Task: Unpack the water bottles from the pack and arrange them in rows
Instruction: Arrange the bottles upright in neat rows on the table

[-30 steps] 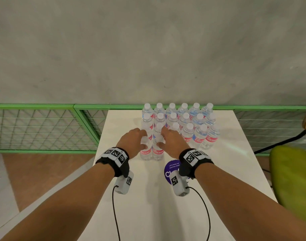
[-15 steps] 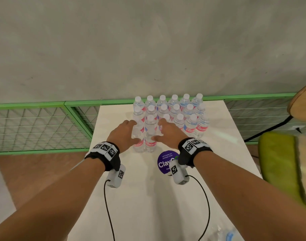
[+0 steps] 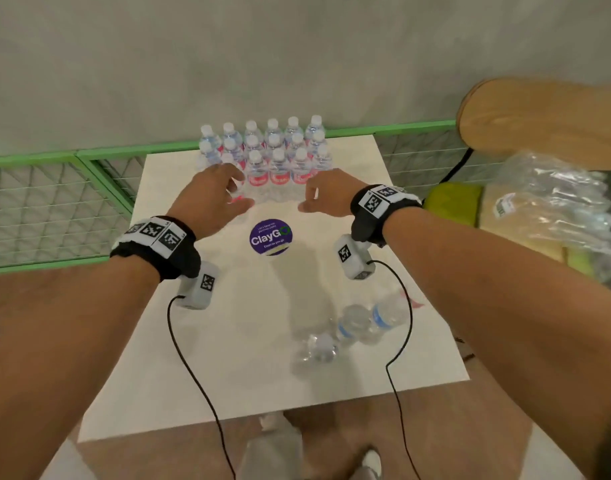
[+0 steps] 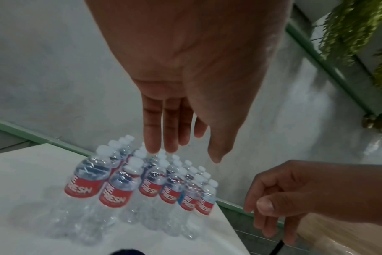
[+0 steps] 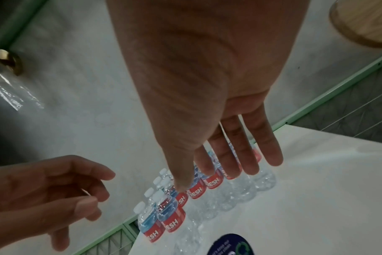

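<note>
Several water bottles [image 3: 279,168] with red labels and white caps stand upright in tight rows at the far end of the white table [image 3: 200,341]. My left hand [image 3: 228,190] hovers at the front-left corner of the rows, fingers relaxed and holding nothing. My right hand [image 3: 312,199] hangs empty just in front of the front-right bottles, apart from them. In the left wrist view the left hand [image 4: 181,138] has straight fingers above the bottles [image 4: 118,195]. The right wrist view shows the right hand [image 5: 214,165] spread over the rows [image 5: 172,222]. Loose bottles [image 3: 366,320] lie on their sides near the table's front right.
A round purple sticker [image 3: 270,236] lies on the table between my hands. Crumpled clear plastic wrap [image 3: 553,202] rests on a green seat to the right, under a wooden chair back [image 3: 539,123]. A green mesh fence [image 3: 54,202] runs behind and left of the table.
Both hands have let go of the front-left bottles and drawn back and apart. The head view has tilted down, bringing the lying bottles and the plastic wrap into sight.
</note>
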Motion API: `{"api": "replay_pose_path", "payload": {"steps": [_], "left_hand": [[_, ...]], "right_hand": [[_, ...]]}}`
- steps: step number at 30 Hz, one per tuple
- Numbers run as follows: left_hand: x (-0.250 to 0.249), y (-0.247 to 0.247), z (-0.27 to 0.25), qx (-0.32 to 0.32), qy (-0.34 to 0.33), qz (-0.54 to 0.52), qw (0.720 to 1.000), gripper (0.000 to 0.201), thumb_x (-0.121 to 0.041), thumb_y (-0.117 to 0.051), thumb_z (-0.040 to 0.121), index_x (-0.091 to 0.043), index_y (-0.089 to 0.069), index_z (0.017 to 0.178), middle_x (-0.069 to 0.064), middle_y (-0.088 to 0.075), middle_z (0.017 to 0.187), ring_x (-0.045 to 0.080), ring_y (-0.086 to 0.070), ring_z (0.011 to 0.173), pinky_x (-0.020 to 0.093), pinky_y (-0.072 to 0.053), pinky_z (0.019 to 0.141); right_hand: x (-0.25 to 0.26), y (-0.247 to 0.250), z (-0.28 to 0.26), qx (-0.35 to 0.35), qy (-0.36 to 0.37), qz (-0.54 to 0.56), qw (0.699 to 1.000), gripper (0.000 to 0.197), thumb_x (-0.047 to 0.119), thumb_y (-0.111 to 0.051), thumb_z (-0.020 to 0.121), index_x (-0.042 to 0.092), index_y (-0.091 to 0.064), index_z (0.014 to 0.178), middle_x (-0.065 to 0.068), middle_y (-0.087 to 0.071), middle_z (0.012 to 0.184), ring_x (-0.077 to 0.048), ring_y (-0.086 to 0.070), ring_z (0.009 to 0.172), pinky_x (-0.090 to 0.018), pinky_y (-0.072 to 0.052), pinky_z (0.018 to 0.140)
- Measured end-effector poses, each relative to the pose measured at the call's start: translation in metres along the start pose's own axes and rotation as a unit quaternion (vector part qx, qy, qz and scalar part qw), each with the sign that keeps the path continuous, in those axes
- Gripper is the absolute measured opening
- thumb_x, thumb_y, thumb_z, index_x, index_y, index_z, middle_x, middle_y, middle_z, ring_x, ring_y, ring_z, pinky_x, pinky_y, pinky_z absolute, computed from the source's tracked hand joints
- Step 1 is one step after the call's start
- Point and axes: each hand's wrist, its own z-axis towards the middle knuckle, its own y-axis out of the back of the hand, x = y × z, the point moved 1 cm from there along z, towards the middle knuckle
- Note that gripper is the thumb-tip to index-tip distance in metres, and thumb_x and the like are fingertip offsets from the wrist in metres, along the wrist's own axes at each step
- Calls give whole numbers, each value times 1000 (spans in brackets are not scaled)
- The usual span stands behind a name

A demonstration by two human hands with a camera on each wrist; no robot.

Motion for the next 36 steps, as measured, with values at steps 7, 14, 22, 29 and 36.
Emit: {"api": "replay_pose_path", "payload": {"steps": [7, 14, 22, 29, 36], "left_hand": [[-92, -44, -84, 110, -8, -4, 994, 33, -48, -75, 83, -23, -68, 103, -6, -68, 94, 14, -63, 80, 28, -50, 73], [-138, -93, -146, 224, 37, 1, 974, 45, -49, -82, 76, -29, -67, 113, -7, -64, 99, 7, -61, 80, 25, -50, 78], [-151, -138, -173, 190, 48, 87, 977, 38, -27, -81, 78, -18, -68, 112, 2, -61, 102, 17, -55, 88, 27, -42, 76], [-145, -141, -171, 180, 45, 100, 978, 27, -22, -75, 80, -17, -67, 106, 4, -60, 103, 24, -59, 92, 33, -48, 76], [-109, -114, -122, 178, 28, 74, 981, 24, -19, -72, 80, -14, -72, 104, 2, -69, 99, 23, -63, 92, 32, -51, 76]], "right_hand": [[-28, -37, -88, 62, 24, 0, 998, 33, 52, -74, 80, 23, -72, 96, 5, -66, 96, -19, -61, 90, -29, -45, 72], [-30, -86, -147, 108, 76, -64, 989, 36, 43, -79, 76, 26, -70, 107, 4, -61, 107, -17, -57, 93, -33, -50, 82], [-30, -113, -175, 57, 114, -135, 983, 41, 29, -71, 86, 19, -57, 123, -10, -58, 118, -30, -61, 102, -37, -50, 82], [-26, -113, -167, 50, 136, -119, 982, 25, 20, -66, 88, 13, -57, 110, -8, -55, 101, -26, -50, 78, -32, -38, 65], [-28, -91, -118, 53, 131, -98, 985, 27, 25, -69, 86, 14, -57, 108, -3, -47, 93, -25, -49, 77, -28, -32, 58]]}}
